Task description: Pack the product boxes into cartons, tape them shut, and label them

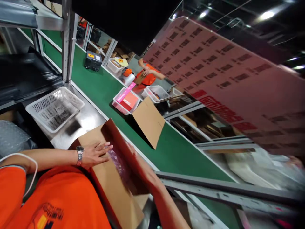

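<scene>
An open cardboard box (pixel 114 184) with reddish-brown outer sides lies tilted in front of my body. Clear plastic wrap (pixel 116 160) shows inside it. My left hand (pixel 96 155), with a metal watch at the wrist, rests on the near flap of the box, fingers spread. Along the raised far side of the box lies my right hand (pixel 143 168), blurred, its fingers stretched out flat against the reddish panel. What lies under the plastic cannot be made out.
An empty white basket (pixel 56 108) stands on the metal table at left. Beyond runs a green conveyor (pixel 95 89) with a black parcel (pixel 93 60), a basket holding a red box (pixel 126 101) and a cardboard piece (pixel 149 122). A person (pixel 147 74) in orange works across it.
</scene>
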`<control>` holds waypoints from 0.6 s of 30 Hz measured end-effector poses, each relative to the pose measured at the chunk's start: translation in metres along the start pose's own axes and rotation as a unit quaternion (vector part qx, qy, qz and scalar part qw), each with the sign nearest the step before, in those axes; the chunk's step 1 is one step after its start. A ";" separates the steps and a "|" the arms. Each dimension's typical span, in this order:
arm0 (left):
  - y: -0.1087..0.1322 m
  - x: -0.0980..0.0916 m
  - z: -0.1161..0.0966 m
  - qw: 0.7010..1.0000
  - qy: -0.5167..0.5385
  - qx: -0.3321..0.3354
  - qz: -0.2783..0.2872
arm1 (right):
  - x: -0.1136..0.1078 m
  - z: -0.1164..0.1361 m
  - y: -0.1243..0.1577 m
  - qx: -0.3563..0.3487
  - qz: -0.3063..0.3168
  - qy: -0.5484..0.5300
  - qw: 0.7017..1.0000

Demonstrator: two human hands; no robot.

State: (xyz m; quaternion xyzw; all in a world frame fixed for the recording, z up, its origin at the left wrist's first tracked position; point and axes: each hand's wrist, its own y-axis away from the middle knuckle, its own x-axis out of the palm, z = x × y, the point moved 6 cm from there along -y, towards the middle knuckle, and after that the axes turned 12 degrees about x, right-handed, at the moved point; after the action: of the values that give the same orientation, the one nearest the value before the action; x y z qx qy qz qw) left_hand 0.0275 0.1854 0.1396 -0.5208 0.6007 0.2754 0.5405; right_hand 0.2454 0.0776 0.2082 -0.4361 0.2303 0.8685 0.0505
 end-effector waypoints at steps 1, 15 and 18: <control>-0.002 -0.001 0.002 1.000 -0.005 0.010 -0.008 | 0.017 -0.007 0.001 0.021 0.015 0.003 1.000; -0.031 -0.010 0.019 0.996 -0.014 -0.002 0.083 | 0.056 -0.049 0.010 0.069 -0.059 -0.006 0.996; -0.026 -0.010 0.017 0.996 -0.016 0.013 0.088 | 0.062 -0.068 0.021 0.121 -0.107 0.025 0.987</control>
State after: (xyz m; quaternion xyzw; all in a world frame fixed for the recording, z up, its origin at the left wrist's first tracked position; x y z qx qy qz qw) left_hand 0.0566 0.1956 0.1506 -0.4547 0.6387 0.3227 0.5303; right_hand 0.2513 0.0211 0.1326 -0.4704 0.2874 0.8126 0.1894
